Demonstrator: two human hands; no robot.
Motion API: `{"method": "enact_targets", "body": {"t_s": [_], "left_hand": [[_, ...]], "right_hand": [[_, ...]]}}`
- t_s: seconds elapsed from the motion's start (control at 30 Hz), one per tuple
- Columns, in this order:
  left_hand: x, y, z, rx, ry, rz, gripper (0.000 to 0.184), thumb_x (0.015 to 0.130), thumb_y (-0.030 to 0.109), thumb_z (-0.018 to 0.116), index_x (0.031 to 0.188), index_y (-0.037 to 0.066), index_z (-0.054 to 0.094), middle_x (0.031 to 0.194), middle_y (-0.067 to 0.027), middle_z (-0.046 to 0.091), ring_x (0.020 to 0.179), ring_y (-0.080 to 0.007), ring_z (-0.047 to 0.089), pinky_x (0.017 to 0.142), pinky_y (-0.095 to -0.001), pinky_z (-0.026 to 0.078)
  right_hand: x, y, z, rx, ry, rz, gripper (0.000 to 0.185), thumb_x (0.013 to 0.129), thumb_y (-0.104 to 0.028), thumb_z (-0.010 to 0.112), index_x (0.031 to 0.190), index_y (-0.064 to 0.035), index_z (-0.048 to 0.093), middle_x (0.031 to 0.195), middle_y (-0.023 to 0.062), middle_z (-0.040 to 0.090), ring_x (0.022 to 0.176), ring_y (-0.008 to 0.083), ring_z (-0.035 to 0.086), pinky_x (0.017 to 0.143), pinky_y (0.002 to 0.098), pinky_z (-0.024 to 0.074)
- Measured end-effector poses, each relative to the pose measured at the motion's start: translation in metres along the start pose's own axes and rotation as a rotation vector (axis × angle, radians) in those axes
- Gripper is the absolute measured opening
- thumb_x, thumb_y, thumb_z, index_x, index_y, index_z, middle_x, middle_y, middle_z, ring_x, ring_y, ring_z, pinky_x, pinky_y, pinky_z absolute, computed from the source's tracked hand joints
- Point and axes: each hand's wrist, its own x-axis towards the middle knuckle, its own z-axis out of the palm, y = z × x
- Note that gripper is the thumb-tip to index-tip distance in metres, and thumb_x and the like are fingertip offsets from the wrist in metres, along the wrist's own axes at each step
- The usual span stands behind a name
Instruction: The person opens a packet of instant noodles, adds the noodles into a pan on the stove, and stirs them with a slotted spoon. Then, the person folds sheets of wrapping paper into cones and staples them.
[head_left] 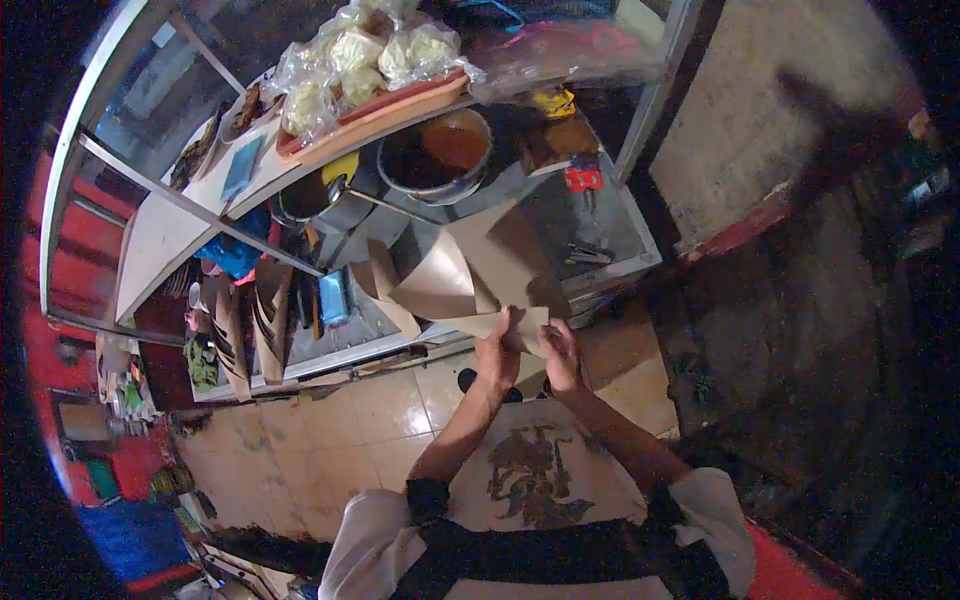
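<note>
At the front edge of the counter, my left hand [495, 358] grips the near edge of a sheet of brown wrapping paper [510, 250], thumb on top. Beside it, my right hand [562, 360] pinches the same edge, where a strip looks folded over. The sheet is bent and fans out away from me over the counter. Another curled brown paper [372, 290] rests just left of it; whether the two are joined, I cannot tell. A ladle [385, 206] has its handle reaching toward the sheet. The undersides of both hands are hidden.
Behind the paper stand a large pot of dark reddish liquid [436, 155] and a smaller pot [345, 212]. Plastic bags of pale food [355, 55] fill an orange tray [380, 120] on the shelf. Folded brown papers [270, 320] and a blue packet [333, 297] lie left. Metal framing [150, 185] borders the counter.
</note>
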Motion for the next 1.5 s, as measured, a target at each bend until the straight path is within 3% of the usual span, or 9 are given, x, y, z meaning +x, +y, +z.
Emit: {"method": "enact_targets", "body": {"t_s": [0.17,0.53,0.7,0.77,0.9,0.93,1.07,1.4,1.5], "left_hand": [[-0.002,0.006,0.001,0.046,0.059,0.039,0.049,0.075,0.007,0.067,0.118,0.006,0.043,0.109,-0.0055,0.051,0.103,-0.0190,0.049,0.091,-0.0354,0.038],[-0.026,0.019,-0.012,0.530,0.113,0.149,0.019,0.077,0.012,0.066,0.088,0.000,0.056,0.084,-0.0054,0.058,0.072,-0.0132,0.054,0.066,-0.0268,0.045],[-0.047,0.011,0.002,0.858,-0.021,0.336,0.024,0.080,0.018,0.064,0.090,-0.003,0.057,0.083,-0.0068,0.060,0.076,-0.0141,0.054,0.072,-0.0310,0.043],[-0.046,0.004,-0.020,0.941,0.069,0.412,0.027,0.081,0.019,0.064,0.093,-0.004,0.057,0.083,-0.0080,0.061,0.077,-0.0141,0.054,0.073,-0.0318,0.043],[-0.046,0.010,-0.019,1.294,0.002,0.190,0.030,0.082,0.019,0.062,0.097,-0.007,0.057,0.086,-0.0112,0.061,0.074,-0.0141,0.056,0.064,-0.0287,0.048],[-0.040,0.013,-0.034,1.300,-0.031,0.101,0.027,0.081,0.015,0.062,0.096,-0.007,0.057,0.085,-0.0123,0.061,0.075,-0.0162,0.058,0.061,-0.0293,0.050],[-0.069,0.010,0.035,1.170,-0.069,0.336,0.021,0.078,0.005,0.062,0.092,-0.008,0.053,0.078,-0.0135,0.060,0.070,-0.0195,0.061,0.065,-0.0297,0.051],[-0.039,0.033,-0.033,1.023,0.021,0.262,0.019,0.081,0.012,0.060,0.078,-0.004,0.049,0.079,-0.0152,0.060,0.070,-0.0203,0.060,0.067,-0.0325,0.048],[-0.041,0.033,-0.044,0.762,-0.018,0.296,0.020,0.084,0.017,0.058,0.082,-0.001,0.051,0.087,-0.0127,0.059,0.085,-0.0200,0.055,0.075,-0.0326,0.044]], "right_hand": [[0.007,-0.002,0.014,0.348,0.057,0.273,0.015,0.077,-0.010,0.061,0.091,-0.0051,0.058,0.072,-0.0018,0.053,0.069,0.0089,0.049,0.063,0.0239,0.0408],[0.001,0.010,0.016,-0.069,-0.616,-0.100,0.013,0.075,-0.006,0.061,0.085,0.0009,0.056,0.088,0.0066,0.055,0.079,0.0114,0.053,0.067,0.0283,0.0441],[0.005,-0.001,-0.003,-0.294,-0.341,-0.307,0.017,0.074,-0.011,0.064,0.074,0.0030,0.055,0.073,0.0075,0.056,0.067,0.0149,0.055,0.060,0.0324,0.0455],[0.004,-0.013,-0.008,-0.468,-0.439,0.019,0.019,0.076,-0.014,0.063,0.072,0.0025,0.057,0.071,0.0091,0.058,0.063,0.0174,0.056,0.057,0.0335,0.0457],[-0.010,-0.012,-0.006,-0.268,0.008,-0.363,0.044,0.075,-0.014,0.066,0.113,-0.0069,0.046,0.104,0.0146,0.052,0.092,0.0241,0.054,0.071,0.0328,0.0472],[-0.014,-0.003,-0.004,-0.125,-0.185,-0.070,0.062,0.073,-0.005,0.064,0.125,-0.0100,0.030,0.113,0.0152,0.044,0.104,0.0274,0.047,0.081,0.0344,0.0446],[-0.016,-0.035,-0.006,-0.212,-0.129,-0.154,0.059,0.072,0.005,0.057,0.123,-0.0085,0.031,0.108,0.0144,0.046,0.097,0.0279,0.050,0.081,0.0359,0.0431],[0.042,-0.009,-0.006,-0.213,-0.481,-0.160,0.044,0.075,-0.007,0.059,0.114,-0.0051,0.041,0.092,0.0139,0.049,0.086,0.0228,0.050,0.075,0.0348,0.0418],[0.102,-0.033,-0.037,-0.992,-0.042,-0.548,0.046,0.070,-0.017,0.066,0.109,-0.0021,0.046,0.101,0.0191,0.051,0.098,0.0343,0.048,0.082,0.0429,0.0385]]}}
